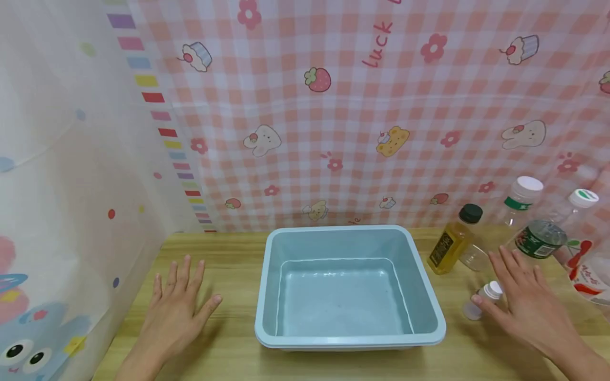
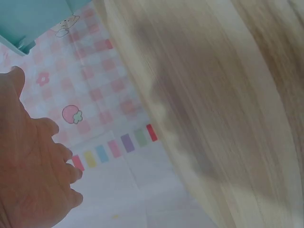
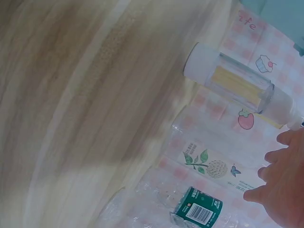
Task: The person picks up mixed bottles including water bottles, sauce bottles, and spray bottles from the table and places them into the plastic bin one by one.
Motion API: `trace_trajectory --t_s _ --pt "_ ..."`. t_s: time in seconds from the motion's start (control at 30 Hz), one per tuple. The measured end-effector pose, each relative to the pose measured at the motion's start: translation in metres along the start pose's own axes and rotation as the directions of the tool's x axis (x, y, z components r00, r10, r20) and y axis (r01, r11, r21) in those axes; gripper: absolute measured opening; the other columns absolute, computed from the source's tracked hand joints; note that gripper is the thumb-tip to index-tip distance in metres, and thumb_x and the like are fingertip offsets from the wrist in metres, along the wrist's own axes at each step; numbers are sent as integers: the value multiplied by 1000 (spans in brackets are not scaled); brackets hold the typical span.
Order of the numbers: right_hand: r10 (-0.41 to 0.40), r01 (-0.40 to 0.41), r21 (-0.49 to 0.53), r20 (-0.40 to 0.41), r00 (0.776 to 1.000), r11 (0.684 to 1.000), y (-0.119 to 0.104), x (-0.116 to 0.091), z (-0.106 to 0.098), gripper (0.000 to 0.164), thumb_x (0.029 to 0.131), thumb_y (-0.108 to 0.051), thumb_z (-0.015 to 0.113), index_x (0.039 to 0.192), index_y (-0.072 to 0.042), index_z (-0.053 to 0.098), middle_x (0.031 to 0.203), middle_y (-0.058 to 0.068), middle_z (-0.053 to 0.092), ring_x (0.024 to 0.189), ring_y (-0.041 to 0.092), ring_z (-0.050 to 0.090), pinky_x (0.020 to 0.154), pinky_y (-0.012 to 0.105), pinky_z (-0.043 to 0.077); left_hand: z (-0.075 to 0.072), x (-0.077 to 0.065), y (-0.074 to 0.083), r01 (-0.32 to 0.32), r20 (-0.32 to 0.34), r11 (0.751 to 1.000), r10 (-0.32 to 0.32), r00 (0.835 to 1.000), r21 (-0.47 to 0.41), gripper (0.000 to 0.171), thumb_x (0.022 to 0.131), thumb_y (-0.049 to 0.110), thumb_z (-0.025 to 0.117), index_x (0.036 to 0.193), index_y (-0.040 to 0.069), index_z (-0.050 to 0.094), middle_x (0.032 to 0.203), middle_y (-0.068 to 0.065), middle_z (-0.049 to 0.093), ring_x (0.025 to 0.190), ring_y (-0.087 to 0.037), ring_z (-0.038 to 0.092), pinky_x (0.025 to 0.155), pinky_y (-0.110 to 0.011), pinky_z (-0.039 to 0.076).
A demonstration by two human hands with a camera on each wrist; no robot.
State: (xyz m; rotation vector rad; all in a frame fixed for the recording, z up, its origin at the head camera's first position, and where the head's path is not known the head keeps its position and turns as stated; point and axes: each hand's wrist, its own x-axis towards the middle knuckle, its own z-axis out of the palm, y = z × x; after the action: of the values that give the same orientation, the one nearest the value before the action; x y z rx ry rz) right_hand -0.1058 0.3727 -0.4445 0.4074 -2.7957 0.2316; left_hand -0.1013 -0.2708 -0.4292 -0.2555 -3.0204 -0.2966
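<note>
A pale blue rectangular plastic basin [image 1: 350, 340] stands in the middle of the wooden table, with nothing visible inside it. To its left, my left hand [image 1: 173, 312] hovers palm down over the table, fingers straight and spread, holding nothing. My right hand [image 1: 529, 307] is on the other side, fingers extended and likewise holding nothing. Beside its thumb stands a small clear bottle [image 1: 482, 301] with a white cap. From the right wrist view, the small bottle [image 3: 240, 80] stands apart from the palm; whether the thumb touches it I cannot tell.
Right of the basin stands an amber-filled bottle [image 1: 450, 246] with a dark cap. Farther right are clear plastic bottles, one with a green label [image 1: 538, 241], and a clear container with red print [image 1: 590, 283]. A pink checked curtain [image 1: 333, 116] hangs behind the table [image 1: 219, 275].
</note>
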Motion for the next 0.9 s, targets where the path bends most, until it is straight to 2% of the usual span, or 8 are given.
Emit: trace_trajectory --t_s 0.37,0.6,0.7,0.73,0.8,0.9 --pt "-24 25 23 -34 999 999 -1 -5 -7 100 96 -48 71 165 3 18 169 32 15 161 34 -2 126 53 -12 -1 0 4 -5 -2 1000 5 1000 -22 86 108 57 47 166 2 16 172 -27 1 156 -52 1 123 -68 -7" --pt "-6 7 37 -42 999 999 -2 -8 -10 104 94 -48 75 164 4 19 171 27 10 161 26 -6 126 50 -13 0 -1 10 -9 -9 998 8 1000 -62 84 108 53 48 167 3 15 172 -24 0 156 -50 2 123 -67 -5" --pt "27 -25 58 -37 999 998 -4 -9 -11 106 91 -47 78 164 4 19 171 27 11 161 31 -3 127 49 -11 1 0 13 -24 -33 996 21 999 -88 83 109 52 47 167 4 13 173 -22 0 157 -48 3 124 -64 -7" --pt "48 -47 63 -27 998 997 -5 -10 -11 107 91 -47 78 164 3 19 171 27 11 160 35 -1 127 53 -8 0 1 14 -29 -41 995 25 999 -96 83 109 52 47 167 5 12 173 -21 0 157 -48 3 125 -63 -7" --pt "94 -93 79 -12 995 993 -7 -10 -11 107 90 -47 79 164 3 20 171 28 14 157 46 9 124 67 8 0 3 16 -40 -65 993 33 997 -115 82 109 52 46 167 6 13 173 -20 1 158 -46 5 126 -60 -7" --pt "161 -161 106 16 987 981 -10 -11 -14 107 89 -47 82 164 1 23 168 31 20 143 61 30 100 82 33 0 5 19 -62 -109 988 46 993 -144 80 109 51 48 167 6 15 173 -19 6 158 -45 9 127 -60 -3"
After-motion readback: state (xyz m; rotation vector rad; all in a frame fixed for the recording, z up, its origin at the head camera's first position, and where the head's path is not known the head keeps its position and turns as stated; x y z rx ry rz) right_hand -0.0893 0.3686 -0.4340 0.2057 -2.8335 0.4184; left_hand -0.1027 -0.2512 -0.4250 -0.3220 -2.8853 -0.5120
